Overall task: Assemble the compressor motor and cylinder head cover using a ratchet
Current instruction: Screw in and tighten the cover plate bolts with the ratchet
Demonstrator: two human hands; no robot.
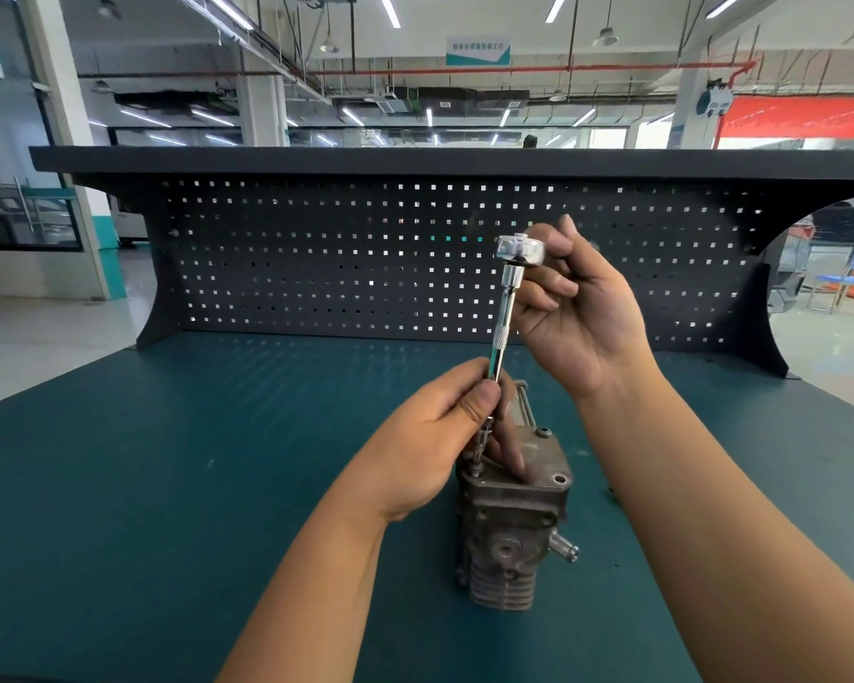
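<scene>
Above the compressor, right hand grips the ratchet; left hand pinches its extension.

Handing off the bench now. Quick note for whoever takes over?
Left hand pinches the extension bar low down, holding it upright over the cover's left corner.
Right hand grips the ratchet at the top.
Compressor stands on the green table.
Done: a bolt sits in the far right corner.
Left: the near right hole looks empty; finish the corner under the tool, then the others.
</scene>
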